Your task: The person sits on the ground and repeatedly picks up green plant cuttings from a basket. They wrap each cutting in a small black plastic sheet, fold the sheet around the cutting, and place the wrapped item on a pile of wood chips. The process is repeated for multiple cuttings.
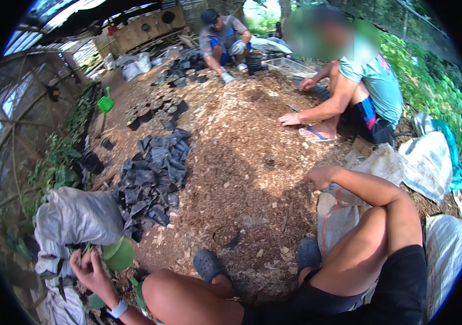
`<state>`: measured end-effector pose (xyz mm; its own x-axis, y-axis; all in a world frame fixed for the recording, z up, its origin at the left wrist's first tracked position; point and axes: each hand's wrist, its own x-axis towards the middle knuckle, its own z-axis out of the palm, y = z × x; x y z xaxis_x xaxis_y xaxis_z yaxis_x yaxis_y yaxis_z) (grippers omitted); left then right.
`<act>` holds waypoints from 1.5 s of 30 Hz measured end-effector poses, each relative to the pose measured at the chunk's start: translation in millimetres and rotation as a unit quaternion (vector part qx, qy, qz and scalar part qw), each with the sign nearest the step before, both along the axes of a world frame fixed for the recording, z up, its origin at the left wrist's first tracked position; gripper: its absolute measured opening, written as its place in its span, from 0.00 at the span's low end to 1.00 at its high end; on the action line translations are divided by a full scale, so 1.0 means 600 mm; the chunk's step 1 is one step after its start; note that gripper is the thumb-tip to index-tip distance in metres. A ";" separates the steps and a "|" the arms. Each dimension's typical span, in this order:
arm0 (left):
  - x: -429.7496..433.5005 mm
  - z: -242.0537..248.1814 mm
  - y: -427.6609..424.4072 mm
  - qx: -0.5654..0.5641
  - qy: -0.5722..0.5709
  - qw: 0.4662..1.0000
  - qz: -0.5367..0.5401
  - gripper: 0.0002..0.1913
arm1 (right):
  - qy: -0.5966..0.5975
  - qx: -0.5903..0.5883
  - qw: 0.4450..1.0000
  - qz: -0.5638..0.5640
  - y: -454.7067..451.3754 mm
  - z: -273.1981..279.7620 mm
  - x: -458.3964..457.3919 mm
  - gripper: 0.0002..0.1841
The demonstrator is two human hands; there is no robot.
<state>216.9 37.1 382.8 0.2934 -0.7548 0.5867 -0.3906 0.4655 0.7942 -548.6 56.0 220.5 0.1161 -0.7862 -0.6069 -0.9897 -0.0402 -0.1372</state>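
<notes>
Low at the left, my left hand, with a pale band on its wrist, has its fingers closed on the stem of a green leafy cutting; the broad round leaf stands out to its right. My right hand hangs past my right knee, over the edge of a pale woven sack; its fingers are curled, and whether they hold anything cannot be told. Between my feet and the other people spreads a heap of brown wood-chip growing mix. A round pot filled with mix sits in it near my feet.
Black plastic grow bags are piled left of the mix, below filled pots. A stuffed sack stands near my left hand. One person squats at the right, another at the back. A green watering can lies left.
</notes>
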 end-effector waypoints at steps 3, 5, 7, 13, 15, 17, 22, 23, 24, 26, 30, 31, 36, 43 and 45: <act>-0.126 0.035 -0.063 0.001 -0.026 0.994 -0.102 0.22 | -0.017 -0.005 1.000 -0.015 0.001 0.037 0.014 0.32; -0.208 0.061 -0.093 0.024 0.027 0.977 -0.208 0.24 | -0.010 -0.019 1.000 -0.011 0.005 0.061 0.019 0.31; -0.274 0.089 -0.112 0.063 0.053 0.955 -0.284 0.24 | -0.017 -0.031 0.999 -0.016 0.006 0.079 0.022 0.30; -0.384 0.149 -0.150 0.152 -0.023 0.910 -0.386 0.26 | -0.074 0.045 0.993 -0.079 0.010 0.094 0.036 0.30; -0.416 0.161 -0.161 0.176 -0.045 0.896 -0.405 0.25 | -0.158 0.040 0.983 -0.082 -0.001 0.108 0.056 0.26; -0.451 0.170 -0.170 0.196 -0.065 0.882 -0.424 0.25 | -0.252 -0.023 0.966 -0.055 -0.026 0.142 0.091 0.23; -0.530 0.164 -0.165 0.223 -0.127 0.856 -0.450 0.27 | -0.501 -0.271 0.822 -0.033 -0.082 0.282 0.217 0.20; -0.538 0.162 -0.161 0.227 -0.133 0.852 -0.452 0.28 | -0.515 -0.315 0.796 -0.031 -0.082 0.307 0.240 0.21; -0.542 0.159 -0.154 0.234 -0.157 0.851 -0.443 0.30 | -0.558 -0.370 0.742 0.007 -0.081 0.328 0.261 0.23; -0.544 0.152 -0.143 0.252 -0.153 0.842 -0.452 0.30 | -0.563 -0.425 0.707 0.054 -0.084 0.365 0.293 0.22; -0.541 0.134 -0.135 0.262 -0.133 0.832 -0.471 0.31 | -0.507 -0.397 0.759 0.099 -0.088 0.401 0.326 0.19; -0.540 0.130 -0.134 0.262 -0.126 0.831 -0.474 0.30 | -0.526 -0.395 0.747 0.096 -0.089 0.403 0.334 0.18; -0.517 0.131 -0.127 0.301 -0.091 0.821 -0.476 0.32 | -0.574 -0.346 0.741 0.050 -0.087 0.398 0.359 0.16; -0.497 0.177 -0.091 0.317 -0.129 0.810 -0.476 0.31 | -0.686 -0.193 0.701 0.023 -0.100 0.391 0.367 0.12; -0.489 0.194 -0.080 0.322 -0.120 0.809 -0.476 0.31 | -0.711 -0.170 0.682 0.019 -0.104 0.392 0.373 0.12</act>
<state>-76.8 -10.6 498.9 -0.6652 -0.7438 -0.0650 -0.2782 0.1661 0.9461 -324.7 -6.7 455.7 0.4216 -0.8330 0.3583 0.1372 -0.3320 -0.9332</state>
